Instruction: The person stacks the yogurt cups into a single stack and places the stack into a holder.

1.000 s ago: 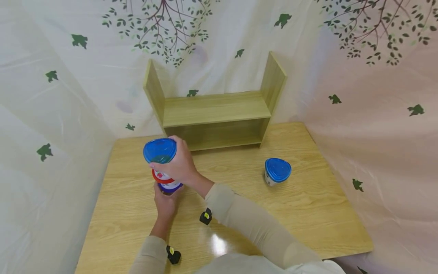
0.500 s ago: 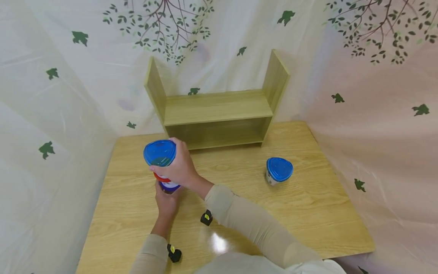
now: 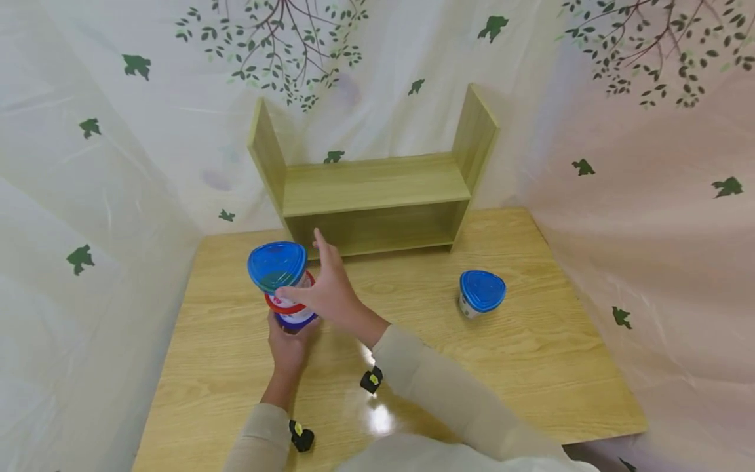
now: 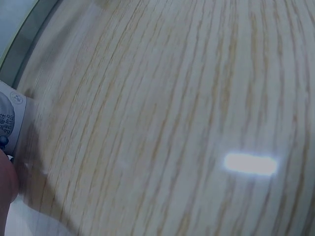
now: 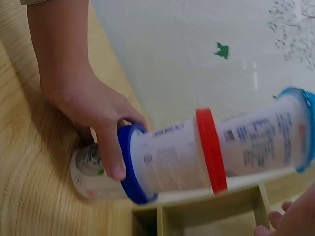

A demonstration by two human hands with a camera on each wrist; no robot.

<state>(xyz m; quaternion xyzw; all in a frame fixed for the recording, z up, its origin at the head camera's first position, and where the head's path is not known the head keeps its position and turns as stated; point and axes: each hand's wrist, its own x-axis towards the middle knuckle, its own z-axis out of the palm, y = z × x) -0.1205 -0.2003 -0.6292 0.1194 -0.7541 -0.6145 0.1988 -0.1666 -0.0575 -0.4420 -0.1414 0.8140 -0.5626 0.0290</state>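
A stack of three white plastic tubs stands on the left of the table. The top tub has a light blue lid (image 3: 277,263), the middle one a red lid (image 5: 211,150), the bottom one a dark blue lid (image 5: 133,164). My left hand (image 3: 289,351) grips the bottom tub (image 5: 88,172) just under its lid, seen from the side in the right wrist view. Beside the upper tubs, my right hand (image 3: 337,294) has its thumb and fingers spread wide; in the right wrist view its fingertips are apart from the stack. Only a sliver of tub (image 4: 12,118) shows in the left wrist view.
Another tub with a blue lid (image 3: 482,291) stands on the right of the wooden table (image 3: 413,341). A two-level wooden shelf (image 3: 377,187) is at the back, close behind the stack. Patterned white sheeting (image 3: 177,131) surrounds the table.
My right hand has let go of the top tub and drawn back slightly to the right, its fingers spreading. The stack and my left hand have stayed in place.
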